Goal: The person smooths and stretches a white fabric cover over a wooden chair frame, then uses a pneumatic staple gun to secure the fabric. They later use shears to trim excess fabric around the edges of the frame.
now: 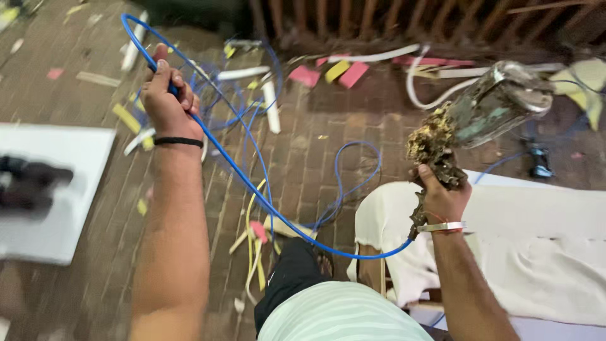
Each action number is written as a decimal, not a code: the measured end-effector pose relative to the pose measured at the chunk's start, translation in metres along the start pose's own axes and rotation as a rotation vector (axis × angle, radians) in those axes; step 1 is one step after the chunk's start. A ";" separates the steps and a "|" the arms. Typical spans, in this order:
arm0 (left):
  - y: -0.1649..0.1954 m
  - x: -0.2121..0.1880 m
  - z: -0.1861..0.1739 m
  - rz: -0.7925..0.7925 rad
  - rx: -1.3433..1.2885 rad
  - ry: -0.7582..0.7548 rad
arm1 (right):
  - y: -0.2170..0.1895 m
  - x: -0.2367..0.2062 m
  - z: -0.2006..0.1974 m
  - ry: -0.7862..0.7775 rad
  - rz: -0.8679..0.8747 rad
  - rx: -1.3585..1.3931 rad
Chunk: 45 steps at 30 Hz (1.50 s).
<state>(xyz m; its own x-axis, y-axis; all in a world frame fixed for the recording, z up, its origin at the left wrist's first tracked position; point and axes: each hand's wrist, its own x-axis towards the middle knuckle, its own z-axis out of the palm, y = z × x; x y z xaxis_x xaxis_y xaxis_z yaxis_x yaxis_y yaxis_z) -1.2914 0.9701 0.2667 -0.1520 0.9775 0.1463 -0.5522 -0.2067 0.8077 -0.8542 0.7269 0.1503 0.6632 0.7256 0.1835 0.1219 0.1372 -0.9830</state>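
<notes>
- Your left hand [167,101] is gripping the blue cable [252,189], raised over the brick floor [303,158].
- Your right hand [442,196] is clutching a dirty clump [432,148] beside a blurred jar [499,104].
- The cable is sagging between both hands, above the white cloth [536,240].

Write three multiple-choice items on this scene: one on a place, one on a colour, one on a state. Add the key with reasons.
1. Where does the white cloth lie?
A. Under the right hand
B. Under the left hand
C. Against the wooden railing

2. What colour is the cable that the left hand grips?
A. Yellow
B. Blue
C. White

3. How does the right hand stand?
A. Open, flat on the cloth
B. Empty, pointing
C. Closed on the ornate metal fixture, raised

Key: 1 A, the cloth spreads below the right arm. 2 B, a blue line runs from the fist across the brick floor. 3 C, the fingers wrap the fixture's stem, holding it up.
</notes>
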 end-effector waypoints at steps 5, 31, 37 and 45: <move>-0.084 0.112 0.087 -0.164 -0.043 -0.172 | 0.007 0.066 0.010 0.183 0.124 0.113; -0.597 0.249 0.629 -0.874 0.283 -0.963 | 0.052 0.386 -0.113 0.949 0.115 -0.090; -0.720 0.235 0.784 -1.041 0.295 -1.113 | 0.045 0.503 -0.213 0.985 0.161 -0.133; -0.867 0.199 0.935 -1.150 0.430 -1.329 | 0.072 0.650 -0.330 0.981 0.141 -0.279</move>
<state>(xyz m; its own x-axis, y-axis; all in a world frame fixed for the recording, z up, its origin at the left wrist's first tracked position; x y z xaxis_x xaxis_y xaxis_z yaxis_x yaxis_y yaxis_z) -0.0769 1.3831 0.1299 0.9174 0.0314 -0.3967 0.3638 0.3378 0.8681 -0.1708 0.9856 0.1981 0.9805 -0.1645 0.1071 0.0808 -0.1592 -0.9839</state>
